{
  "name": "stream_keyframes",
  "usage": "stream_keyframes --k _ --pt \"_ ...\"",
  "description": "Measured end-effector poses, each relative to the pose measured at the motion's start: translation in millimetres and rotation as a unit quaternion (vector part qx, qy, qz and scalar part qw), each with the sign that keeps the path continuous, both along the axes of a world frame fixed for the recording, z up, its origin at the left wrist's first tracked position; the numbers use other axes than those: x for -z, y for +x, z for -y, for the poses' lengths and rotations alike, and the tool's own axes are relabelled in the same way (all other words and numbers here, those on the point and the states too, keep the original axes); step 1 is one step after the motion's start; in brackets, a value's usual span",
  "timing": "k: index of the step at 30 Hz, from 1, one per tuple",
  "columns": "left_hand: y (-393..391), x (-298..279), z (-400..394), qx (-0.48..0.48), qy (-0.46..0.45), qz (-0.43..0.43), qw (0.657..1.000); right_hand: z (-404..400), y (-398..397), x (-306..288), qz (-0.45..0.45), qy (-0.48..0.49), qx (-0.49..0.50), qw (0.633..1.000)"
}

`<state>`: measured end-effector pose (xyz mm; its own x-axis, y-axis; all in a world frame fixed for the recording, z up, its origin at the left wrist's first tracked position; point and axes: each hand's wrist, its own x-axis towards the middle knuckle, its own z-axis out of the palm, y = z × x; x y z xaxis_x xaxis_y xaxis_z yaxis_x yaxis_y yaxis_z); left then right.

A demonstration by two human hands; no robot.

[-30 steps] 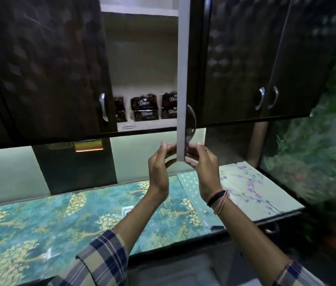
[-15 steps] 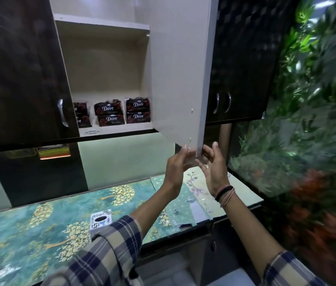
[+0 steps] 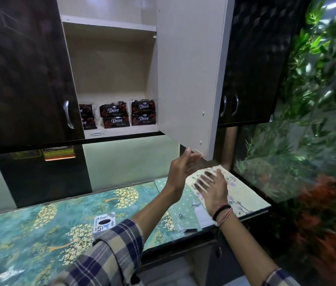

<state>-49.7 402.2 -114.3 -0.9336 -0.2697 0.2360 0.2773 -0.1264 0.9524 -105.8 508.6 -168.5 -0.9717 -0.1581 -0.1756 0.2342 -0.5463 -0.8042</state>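
Observation:
The wall cabinet's right door (image 3: 189, 75) stands swung wide open, its pale inner face toward me. Inside, on the bottom shelf (image 3: 121, 133), lie several dark Dove packets (image 3: 114, 117) in stacked pairs; the shelf above them is bare. My left hand (image 3: 181, 168) is raised just under the door's lower corner, fingers straight, fingertips at the door's bottom edge. My right hand (image 3: 212, 186) hangs lower and apart from the door, blurred, fingers spread and holding nothing.
The left cabinet door (image 3: 24, 75) is closed, with a metal handle (image 3: 68, 114). A small Dart box (image 3: 104, 225) stands on the teal patterned counter (image 3: 39, 234). More closed doors (image 3: 253, 65) are to the right, then a glass wall with plants (image 3: 317, 120).
The door swung from edge-on to fully open. Both hands gripped its lower edge before; now the right hand has dropped away and the left only reaches its bottom edge.

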Motion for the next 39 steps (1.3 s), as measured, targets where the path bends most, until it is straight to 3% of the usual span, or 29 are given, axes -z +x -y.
stream_keyframes --k 4,9,15,22,25,33,39 --pt "8.3 10.7 41.5 -0.027 -0.002 0.010 1.000 41.3 6.9 31.1 0.061 0.016 -0.062 0.996" --pt "27.8 17.7 128.3 -0.098 0.008 0.013 0.995 126.8 11.1 31.1 0.051 0.031 -0.133 0.989" --pt "51.6 2.8 252.8 -0.201 0.004 -0.017 0.979 252.1 18.6 -9.9 -0.034 0.076 -0.197 0.977" --pt "60.2 -35.8 360.2 -0.294 0.015 -0.088 0.952 374.5 11.0 -77.6 -0.200 0.110 -0.175 0.958" --pt "55.5 -45.3 387.0 -0.286 0.014 -0.092 0.954 409.6 -6.4 -91.6 -0.263 0.172 -0.159 0.936" --pt "43.3 -54.0 405.0 -0.212 -0.007 -0.053 0.976 455.4 -24.5 -104.1 -0.316 0.251 -0.201 0.893" --pt "48.7 -57.5 400.6 -0.205 -0.001 -0.029 0.978 462.8 -20.8 -102.3 -0.343 0.304 -0.166 0.873"
